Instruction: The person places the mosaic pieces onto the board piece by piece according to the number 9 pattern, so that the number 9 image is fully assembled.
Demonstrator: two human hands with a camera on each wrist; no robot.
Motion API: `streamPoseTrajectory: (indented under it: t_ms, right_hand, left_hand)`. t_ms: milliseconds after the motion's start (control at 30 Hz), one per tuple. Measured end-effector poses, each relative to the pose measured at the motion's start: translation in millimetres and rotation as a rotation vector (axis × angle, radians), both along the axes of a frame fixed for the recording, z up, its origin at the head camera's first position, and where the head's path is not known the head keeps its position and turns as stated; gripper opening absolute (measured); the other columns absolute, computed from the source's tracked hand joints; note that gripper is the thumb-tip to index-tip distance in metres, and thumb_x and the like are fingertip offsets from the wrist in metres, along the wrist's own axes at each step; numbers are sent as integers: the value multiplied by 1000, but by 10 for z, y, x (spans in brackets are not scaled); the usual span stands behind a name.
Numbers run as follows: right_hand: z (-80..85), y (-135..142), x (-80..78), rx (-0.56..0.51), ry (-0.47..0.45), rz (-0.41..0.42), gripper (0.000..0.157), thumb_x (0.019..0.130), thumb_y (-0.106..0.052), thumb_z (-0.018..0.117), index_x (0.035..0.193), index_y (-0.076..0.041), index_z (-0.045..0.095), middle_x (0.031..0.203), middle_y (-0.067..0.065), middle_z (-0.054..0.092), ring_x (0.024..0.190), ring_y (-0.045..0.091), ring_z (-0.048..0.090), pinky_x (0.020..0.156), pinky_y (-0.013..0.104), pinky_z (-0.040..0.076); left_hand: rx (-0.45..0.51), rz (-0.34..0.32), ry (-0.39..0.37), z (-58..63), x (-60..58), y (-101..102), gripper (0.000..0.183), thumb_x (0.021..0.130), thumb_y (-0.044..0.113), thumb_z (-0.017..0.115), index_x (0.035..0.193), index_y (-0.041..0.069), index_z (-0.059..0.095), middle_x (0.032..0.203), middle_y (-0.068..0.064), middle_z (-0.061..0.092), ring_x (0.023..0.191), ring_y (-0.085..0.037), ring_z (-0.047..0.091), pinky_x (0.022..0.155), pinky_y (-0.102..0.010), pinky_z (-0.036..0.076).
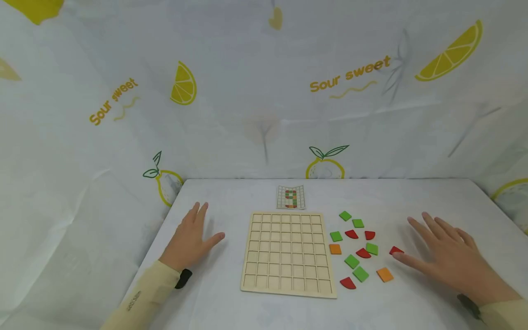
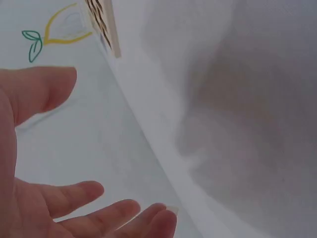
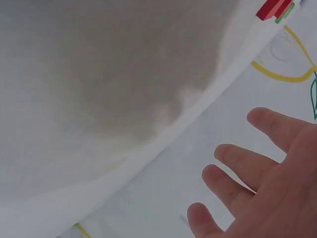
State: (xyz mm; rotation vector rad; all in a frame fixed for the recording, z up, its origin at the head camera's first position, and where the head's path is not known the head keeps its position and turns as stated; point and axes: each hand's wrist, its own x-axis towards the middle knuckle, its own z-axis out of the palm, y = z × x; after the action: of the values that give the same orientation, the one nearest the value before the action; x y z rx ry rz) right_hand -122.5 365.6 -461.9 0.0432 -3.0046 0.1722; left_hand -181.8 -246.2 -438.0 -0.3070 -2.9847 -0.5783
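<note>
Gridded board (image 1: 286, 251), probably wooden, flat beside red, green, orange tiles (image 1: 363, 253)

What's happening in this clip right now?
A person holds both hands open over a white table, gripping nothing. The left hand is left of a square wooden grid board; the right hand is beyond the loose tiles on the other side. Its thumb overlaps a red tile in the head view, but I can't tell whether they touch. The green, red and orange tiles all lie beside the board, and a small patterned card lies behind it.
</note>
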Motion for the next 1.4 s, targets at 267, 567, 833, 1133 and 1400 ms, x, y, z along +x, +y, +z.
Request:
streamPoseTrajectory:
  t_ms: [267,567,833,1133,1400]
  right_hand:
    - [176,-352,-228,-12,24,146,103,86,-78,72,157,-7,50,160,35,42,144,57,35,112,74,26]
    - [299,-819,-472,-60,14,286,74,91,-61,79,143,-10,68,145,23,60,139,47,47,113,71,31]
    - [314,-1078,-615,-91,-3,380,46,89,-40,86,125,-12,79,119,13,69,128,43,56,112,70,35]
    - [216,-1122,-643,-38,-40,373,26,87,-34,88,107,-18,82,105,2,68,112,33,60,107,70,41]
    - [221,-1150,-691,-52,-44,382,17,87,-28,89,99,-20,81,101,0,66,108,30,59,105,68,44]
  left_hand:
    - [178,111,-122,63,-35,340,72,101,47,70,159,9,51,151,-17,63,121,-31,71,100,-51,58]
    - [203,140,-226,21,-86,725,57,100,42,69,146,9,64,111,-5,75,94,-18,67,86,-42,57]
    - [271,147,-270,-23,-125,1011,47,101,38,69,137,8,70,102,-3,73,88,-17,62,79,-37,53]
    - [274,166,-236,-58,-132,1134,34,100,24,71,128,4,73,91,-4,69,76,-17,58,65,-31,47]
    - [264,175,-230,-37,-131,1068,37,98,21,73,130,4,72,86,-4,68,71,-17,59,62,-31,47]
